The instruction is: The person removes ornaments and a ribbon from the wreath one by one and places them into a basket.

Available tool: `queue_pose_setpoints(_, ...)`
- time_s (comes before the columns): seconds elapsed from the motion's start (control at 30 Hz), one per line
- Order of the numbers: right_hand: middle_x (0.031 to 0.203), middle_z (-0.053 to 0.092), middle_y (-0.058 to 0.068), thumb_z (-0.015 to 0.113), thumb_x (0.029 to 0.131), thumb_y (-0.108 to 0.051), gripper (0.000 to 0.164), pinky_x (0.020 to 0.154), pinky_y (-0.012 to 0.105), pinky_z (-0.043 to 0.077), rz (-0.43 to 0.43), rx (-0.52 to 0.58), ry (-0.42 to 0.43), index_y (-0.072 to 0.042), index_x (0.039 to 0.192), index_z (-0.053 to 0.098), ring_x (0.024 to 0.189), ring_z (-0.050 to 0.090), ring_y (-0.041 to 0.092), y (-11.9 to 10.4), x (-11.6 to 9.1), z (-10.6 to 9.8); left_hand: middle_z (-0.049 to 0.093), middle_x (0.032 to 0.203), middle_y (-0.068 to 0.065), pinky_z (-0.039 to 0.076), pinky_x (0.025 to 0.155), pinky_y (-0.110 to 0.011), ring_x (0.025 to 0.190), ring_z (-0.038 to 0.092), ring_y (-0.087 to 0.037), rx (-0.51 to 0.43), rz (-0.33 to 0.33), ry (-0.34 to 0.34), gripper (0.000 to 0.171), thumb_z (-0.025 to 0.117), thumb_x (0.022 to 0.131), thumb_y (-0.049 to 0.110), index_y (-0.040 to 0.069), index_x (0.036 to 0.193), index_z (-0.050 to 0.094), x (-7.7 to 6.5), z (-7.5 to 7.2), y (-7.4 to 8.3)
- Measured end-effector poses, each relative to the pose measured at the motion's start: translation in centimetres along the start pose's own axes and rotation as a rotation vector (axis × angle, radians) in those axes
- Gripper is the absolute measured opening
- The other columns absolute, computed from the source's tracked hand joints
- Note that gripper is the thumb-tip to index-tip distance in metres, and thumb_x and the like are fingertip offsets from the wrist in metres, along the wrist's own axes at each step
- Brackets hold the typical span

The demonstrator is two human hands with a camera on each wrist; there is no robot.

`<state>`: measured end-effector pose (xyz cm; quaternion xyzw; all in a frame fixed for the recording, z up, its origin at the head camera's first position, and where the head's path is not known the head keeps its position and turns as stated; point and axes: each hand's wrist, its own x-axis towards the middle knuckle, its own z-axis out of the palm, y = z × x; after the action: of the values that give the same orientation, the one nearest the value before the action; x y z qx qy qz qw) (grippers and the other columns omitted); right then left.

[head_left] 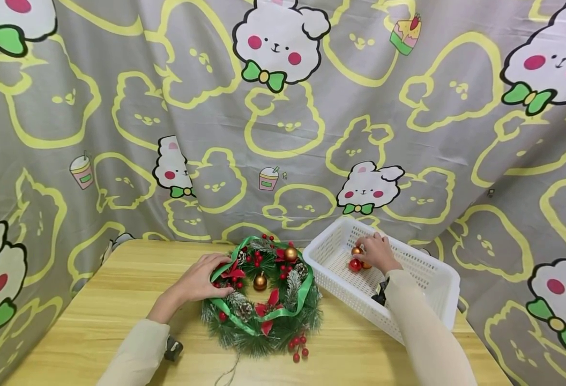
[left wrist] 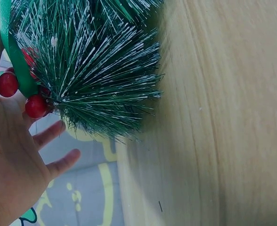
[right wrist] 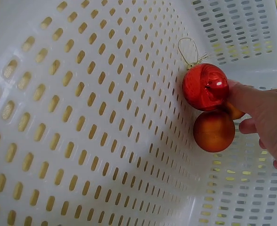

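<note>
A green pine wreath (head_left: 220, 328), dressed with green ribbon (head_left: 305, 292), pinecones, red flowers and berries, lies on the table. My left hand (head_left: 201, 279) grips its left side, thumb toward the front. From the left wrist, two spread fingers (left wrist: 63, 162) show past the needles (left wrist: 110, 84). Inside the white perforated basket (head_left: 331, 279), my right hand (head_left: 378, 252) pinches a gold bauble (head_left: 357, 250). Beside it are a red bauble (head_left: 355, 265) and a second gold bauble (right wrist: 214, 132). In the right wrist view the thumb meets the red one, and the pinched bauble is mostly hidden.
One gold bauble (head_left: 260, 282) shows in the wreath's middle, another (head_left: 290, 254) on its back right. A red berry sprig (head_left: 298, 347) sits at its front right edge. Thin twine (head_left: 227, 374) trails in front. A patterned curtain (head_left: 283, 134) hangs behind the wooden table (head_left: 167, 252).
</note>
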<state>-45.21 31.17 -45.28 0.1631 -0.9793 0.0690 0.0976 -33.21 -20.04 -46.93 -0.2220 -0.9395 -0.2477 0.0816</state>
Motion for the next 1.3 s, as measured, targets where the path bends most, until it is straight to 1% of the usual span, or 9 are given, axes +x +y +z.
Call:
queue_pose_setpoints(0.17,0.095,0.075,0.008,0.082,0.087,-0.029,0.029,0.081,0.05,0.035,0.007,0.019,-0.001,-0.007,0.105,0.076,0.089,0.05,0.029,0.0,-0.1,0.0,0.053,0.148,-0.014,0.041,0.107,-0.067,0.137,0.046,-0.041,0.0,0.002,0.007,0.077,0.079,0.079,0.055,0.014,0.141,0.059,0.0,-0.1,0.0)
queue_pose_setpoints(0.33,0.101,0.076,0.011,0.081,0.087,-0.029,0.029,0.084,0.051,0.034,0.024,0.042,-0.017,-0.007,0.106,0.077,0.093,0.051,0.032,0.1,0.0,0.1,0.053,0.149,-0.012,0.04,0.108,-0.066,0.138,0.046,-0.039,-0.006,-0.005,0.007,0.077,0.079,0.079,0.057,0.016,0.141,0.059,0.0,0.0,0.0)
queue_pose_setpoints(0.5,0.112,0.075,0.014,0.08,0.088,-0.03,0.035,0.089,0.053,0.034,0.058,0.055,-0.032,-0.007,0.113,0.076,0.102,0.053,0.035,0.1,-0.2,-0.3,0.054,0.148,-0.01,0.041,0.108,-0.065,0.137,0.047,-0.038,-0.013,0.003,0.015,0.076,0.079,0.079,0.057,0.016,0.14,0.06,0.0,0.1,0.0)
queue_pose_setpoints(0.57,0.113,0.075,0.015,0.079,0.089,-0.03,0.037,0.09,0.055,0.034,0.058,0.054,-0.031,-0.006,0.116,0.076,0.104,0.053,0.037,0.1,-0.2,-0.4,0.054,0.148,-0.01,0.041,0.108,-0.065,0.137,0.047,-0.038,-0.012,0.002,0.012,0.075,0.079,0.079,0.057,0.017,0.14,0.06,0.0,0.1,0.0)
queue_pose_setpoints(0.67,0.105,0.075,0.015,0.079,0.089,-0.031,0.039,0.091,0.056,0.034,0.059,0.055,-0.03,-0.005,0.117,0.075,0.103,0.054,0.038,0.1,-0.2,-0.5,0.053,0.148,-0.01,0.041,0.108,-0.065,0.137,0.047,-0.038,-0.006,-0.002,0.007,0.075,0.079,0.079,0.057,0.017,0.14,0.059,0.0,0.1,-0.1)
queue_pose_setpoints(0.77,0.091,0.073,0.011,0.079,0.088,-0.031,0.04,0.091,0.056,0.034,0.064,0.062,-0.033,-0.004,0.117,0.075,0.1,0.053,0.036,0.2,-0.1,-0.6,0.053,0.149,-0.011,0.041,0.108,-0.065,0.138,0.046,-0.038,-0.003,-0.004,0.007,0.076,0.079,0.079,0.057,0.017,0.14,0.059,0.0,0.2,-0.1)
queue_pose_setpoints(0.87,0.085,0.071,0.008,0.08,0.088,-0.031,0.039,0.09,0.055,0.034,0.072,0.063,-0.035,-0.005,0.116,0.075,0.097,0.052,0.034,0.2,-0.1,-0.6,0.053,0.149,-0.011,0.041,0.108,-0.065,0.138,0.046,-0.039,-0.007,-0.002,0.008,0.076,0.079,0.079,0.057,0.016,0.14,0.059,-0.1,0.2,0.0)
queue_pose_setpoints(1.07,0.083,0.069,0.006,0.079,0.09,-0.03,0.036,0.085,0.052,0.033,0.08,0.065,-0.035,-0.005,0.116,0.075,0.093,0.052,0.031,0.1,-0.1,-1.0,0.053,0.149,-0.012,0.041,0.108,-0.066,0.138,0.046,-0.039,-0.016,-0.004,0.0,0.077,0.078,0.079,0.058,0.016,0.141,0.059,-0.2,0.1,0.0)
queue_pose_setpoints(1.3,0.083,0.069,0.007,0.078,0.09,-0.027,0.034,0.082,0.048,0.032,0.082,0.063,-0.022,-0.004,0.115,0.075,0.09,0.053,0.03,-0.4,0.0,-2.0,0.053,0.15,-0.012,0.04,0.108,-0.066,0.139,0.045,-0.04,-0.019,-0.008,0.002,0.077,0.078,0.079,0.059,0.016,0.141,0.059,-0.1,0.1,0.0)
